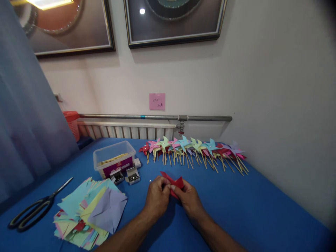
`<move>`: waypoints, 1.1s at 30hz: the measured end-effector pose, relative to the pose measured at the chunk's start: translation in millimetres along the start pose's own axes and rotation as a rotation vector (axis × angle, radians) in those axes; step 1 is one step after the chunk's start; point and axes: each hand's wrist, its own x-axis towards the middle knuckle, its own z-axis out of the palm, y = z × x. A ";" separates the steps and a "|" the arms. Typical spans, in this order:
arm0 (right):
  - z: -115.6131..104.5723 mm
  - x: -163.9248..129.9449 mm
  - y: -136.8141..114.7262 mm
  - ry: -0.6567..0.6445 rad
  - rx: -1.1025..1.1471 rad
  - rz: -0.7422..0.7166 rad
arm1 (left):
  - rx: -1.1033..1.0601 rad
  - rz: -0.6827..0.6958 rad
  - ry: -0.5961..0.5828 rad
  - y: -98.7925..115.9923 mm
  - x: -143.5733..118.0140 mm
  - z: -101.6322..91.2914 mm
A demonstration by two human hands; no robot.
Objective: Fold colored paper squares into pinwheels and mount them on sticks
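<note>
Between my hands is a piece of red paper (pixel 172 179), its corners curled up, held just above the blue tabletop. My left hand (pixel 158 194) pinches its left side, with thumb and fingers closed near the middle. On the other side my right hand (pixel 189 197) grips the paper, thumb pressed toward the centre. Whether a pin sits under the fingertips is hidden. Left of my hands lies a pile of cut paper squares (pixel 107 210) in purple, yellow, green and blue. Two small open boxes of metal pins (pixel 133 177) stand behind that pile.
Finished paper pinwheels (pixel 183 143) on sticks lie in a row along the back. A clear plastic tub (pixel 114 147) holds thin wooden sticks (pixel 114 159). Black-handled scissors (pixel 39 208) rest at the left. A pipe (pixel 210 118) and radiator run along the wall behind the blue table (pixel 252 210).
</note>
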 end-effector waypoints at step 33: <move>-5.6 3.4 7.4 -0.013 0.119 0.084 | -0.597 -0.464 -0.120 1.8 11.0 -6.8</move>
